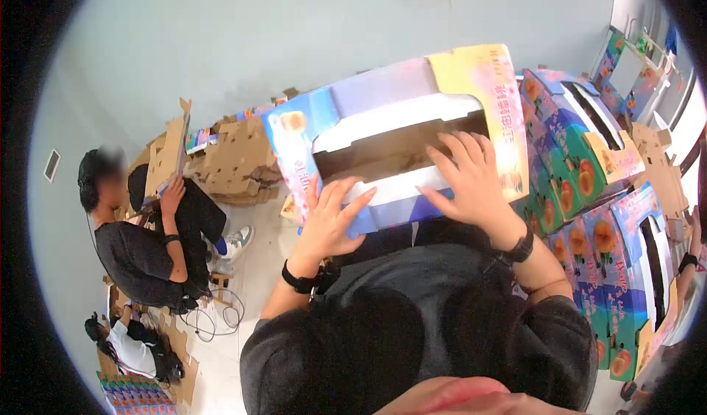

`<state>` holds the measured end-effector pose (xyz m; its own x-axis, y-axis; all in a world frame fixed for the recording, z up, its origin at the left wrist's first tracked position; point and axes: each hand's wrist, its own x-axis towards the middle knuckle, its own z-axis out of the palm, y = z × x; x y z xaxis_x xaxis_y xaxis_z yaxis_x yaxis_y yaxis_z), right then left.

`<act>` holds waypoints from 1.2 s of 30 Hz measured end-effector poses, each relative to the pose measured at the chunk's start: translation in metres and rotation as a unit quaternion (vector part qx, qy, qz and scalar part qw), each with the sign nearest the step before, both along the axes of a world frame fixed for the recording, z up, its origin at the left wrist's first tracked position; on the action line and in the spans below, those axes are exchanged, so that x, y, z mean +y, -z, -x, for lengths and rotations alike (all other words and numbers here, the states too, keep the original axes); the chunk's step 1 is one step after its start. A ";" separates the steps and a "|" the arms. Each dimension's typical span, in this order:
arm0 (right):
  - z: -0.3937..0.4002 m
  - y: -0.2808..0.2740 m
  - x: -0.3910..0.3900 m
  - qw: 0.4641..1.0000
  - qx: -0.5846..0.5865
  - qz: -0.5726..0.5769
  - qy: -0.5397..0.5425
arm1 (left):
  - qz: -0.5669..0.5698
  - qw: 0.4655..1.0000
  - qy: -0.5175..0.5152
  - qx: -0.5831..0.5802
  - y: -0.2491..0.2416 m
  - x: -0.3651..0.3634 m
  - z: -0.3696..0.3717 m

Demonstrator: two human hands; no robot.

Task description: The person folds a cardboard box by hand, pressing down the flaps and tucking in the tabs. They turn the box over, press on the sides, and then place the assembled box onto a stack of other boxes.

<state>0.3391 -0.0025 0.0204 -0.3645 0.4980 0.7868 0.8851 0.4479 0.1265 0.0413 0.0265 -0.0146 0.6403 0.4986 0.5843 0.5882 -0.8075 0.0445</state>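
Observation:
A printed cardboard gift box in blue, yellow and pink stands in front of my body, with a wide opening in its top and white flaps along the opening's edges. My left hand rests on the near left edge of the opening, fingers spread over the white flap. On the near right side, my right hand lies with its fingers apart, the fingertips reaching over the dark opening. The inside of the box shows brown cardboard. Both wrists wear dark bands.
Finished-looking printed boxes are stacked at the right, with more boxes below them. Flat brown cardboard piles up along the wall. At left a seated person holds a cardboard piece; another person sits farther off. Cables lie on the floor.

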 end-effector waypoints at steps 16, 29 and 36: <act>-0.007 0.038 0.016 0.997 0.040 0.058 -0.023 | -0.011 0.996 0.077 -0.033 -0.015 0.006 -0.046; -0.034 -0.009 -0.040 0.990 0.074 -0.106 -0.061 | 0.001 0.998 0.043 -0.042 0.000 -0.004 -0.057; -0.049 -0.050 -0.033 0.971 0.156 -0.179 0.027 | 0.204 0.973 0.108 -0.003 -0.022 -0.030 -0.044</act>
<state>0.3879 -0.0359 0.0707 -0.0619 0.1849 0.9808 0.9264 0.3763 -0.0125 0.0853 -0.0039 0.0069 0.7534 0.5438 0.3697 0.4057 -0.8269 0.3895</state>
